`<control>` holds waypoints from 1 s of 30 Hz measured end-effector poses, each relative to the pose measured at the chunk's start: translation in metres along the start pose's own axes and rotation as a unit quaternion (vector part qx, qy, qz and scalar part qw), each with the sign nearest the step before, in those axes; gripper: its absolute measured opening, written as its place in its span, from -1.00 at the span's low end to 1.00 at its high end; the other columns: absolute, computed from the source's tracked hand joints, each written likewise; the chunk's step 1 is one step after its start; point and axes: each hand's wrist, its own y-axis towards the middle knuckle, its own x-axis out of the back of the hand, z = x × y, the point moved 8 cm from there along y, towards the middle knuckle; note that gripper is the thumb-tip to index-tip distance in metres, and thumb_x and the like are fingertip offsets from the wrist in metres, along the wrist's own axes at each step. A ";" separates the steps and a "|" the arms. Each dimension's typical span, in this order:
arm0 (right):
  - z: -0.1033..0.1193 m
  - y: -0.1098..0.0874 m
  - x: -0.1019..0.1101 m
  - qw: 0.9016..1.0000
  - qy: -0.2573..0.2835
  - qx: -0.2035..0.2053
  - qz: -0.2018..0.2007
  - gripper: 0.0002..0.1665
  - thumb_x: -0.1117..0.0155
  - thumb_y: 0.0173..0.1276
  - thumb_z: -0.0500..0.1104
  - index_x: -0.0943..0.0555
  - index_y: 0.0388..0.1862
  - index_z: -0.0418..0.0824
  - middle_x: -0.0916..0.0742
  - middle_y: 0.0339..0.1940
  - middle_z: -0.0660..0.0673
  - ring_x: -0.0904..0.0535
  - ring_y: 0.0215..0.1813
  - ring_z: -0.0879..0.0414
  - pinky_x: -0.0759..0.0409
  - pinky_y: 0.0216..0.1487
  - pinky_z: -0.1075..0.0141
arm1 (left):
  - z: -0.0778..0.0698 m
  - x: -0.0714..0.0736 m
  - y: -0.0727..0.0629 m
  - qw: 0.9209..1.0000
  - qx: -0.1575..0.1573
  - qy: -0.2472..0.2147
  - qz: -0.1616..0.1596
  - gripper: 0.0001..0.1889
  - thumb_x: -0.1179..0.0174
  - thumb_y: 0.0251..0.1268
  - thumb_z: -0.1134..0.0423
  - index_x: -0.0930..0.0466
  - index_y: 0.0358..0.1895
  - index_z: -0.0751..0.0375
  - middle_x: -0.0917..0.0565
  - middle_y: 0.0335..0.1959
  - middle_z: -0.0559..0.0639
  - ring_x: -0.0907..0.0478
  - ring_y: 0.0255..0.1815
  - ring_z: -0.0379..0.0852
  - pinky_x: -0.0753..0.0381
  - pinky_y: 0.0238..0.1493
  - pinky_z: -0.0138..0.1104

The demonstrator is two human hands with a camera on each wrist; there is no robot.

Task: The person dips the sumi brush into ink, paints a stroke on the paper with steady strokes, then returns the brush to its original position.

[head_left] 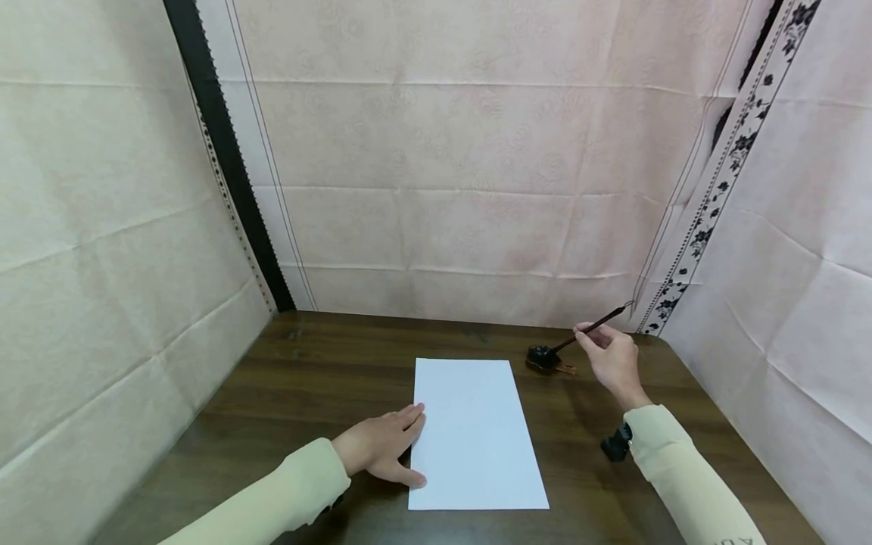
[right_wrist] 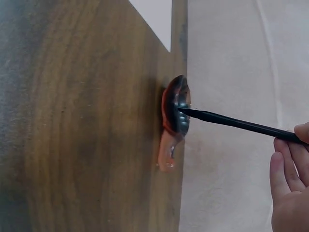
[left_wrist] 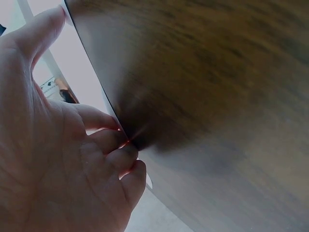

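Note:
A blank white sheet of paper (head_left: 480,446) lies on the wooden table. My left hand (head_left: 388,446) rests flat on its left edge, thumb spread from the fingers; in the left wrist view the fingertips (left_wrist: 133,164) meet the paper's edge. To the right of the sheet, my right hand (head_left: 613,363) pinches the dark handle of a writing brush (head_left: 594,326), which leans down to the left. The brush tip (right_wrist: 186,111) dips into a small dish of black ink (right_wrist: 174,104), which has an orange-brown handle (right_wrist: 166,152).
The brown wooden table (head_left: 286,409) ends at a pale cloth hanging (head_left: 443,227) behind it. Cloth panels also stand at the left (head_left: 116,250) and right (head_left: 811,303). A dark wrist device (head_left: 616,443) sits under the right sleeve's cuff.

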 end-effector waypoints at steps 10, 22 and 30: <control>0.001 -0.001 -0.004 1.000 0.011 0.015 0.004 -0.74 -0.37 0.54 0.05 -0.81 0.05 -0.02 -0.89 -0.02 -0.12 -0.58 -0.17 0.69 -0.53 -0.04 0.60 | -0.002 0.002 -0.002 1.000 -0.001 -0.002 -0.001 0.13 -0.19 0.29 -0.51 -0.10 0.71 0.19 -0.07 0.77 0.07 -0.03 0.79 -0.03 -0.23 0.71 -0.08; -0.001 -0.001 -0.004 1.000 0.001 0.010 0.019 -0.71 -0.36 0.55 0.05 -0.81 0.07 -0.04 -0.89 -0.02 -0.12 -0.57 -0.18 0.69 -0.52 -0.01 0.55 | -0.002 0.002 -0.001 1.000 0.004 0.001 0.002 0.13 -0.19 0.28 -0.52 -0.11 0.71 0.17 -0.07 0.78 0.06 -0.04 0.79 -0.04 -0.23 0.71 -0.08; 0.002 0.008 0.011 1.000 0.023 0.001 0.007 -0.67 -0.36 0.55 0.03 -0.80 0.09 -0.12 -0.87 0.04 -0.20 -0.58 -0.14 0.70 -0.52 -0.12 0.66 | -0.001 0.003 -0.001 1.000 0.006 0.007 0.001 0.13 -0.18 0.28 -0.53 -0.11 0.71 0.17 -0.07 0.78 0.06 -0.04 0.79 -0.04 -0.24 0.70 -0.10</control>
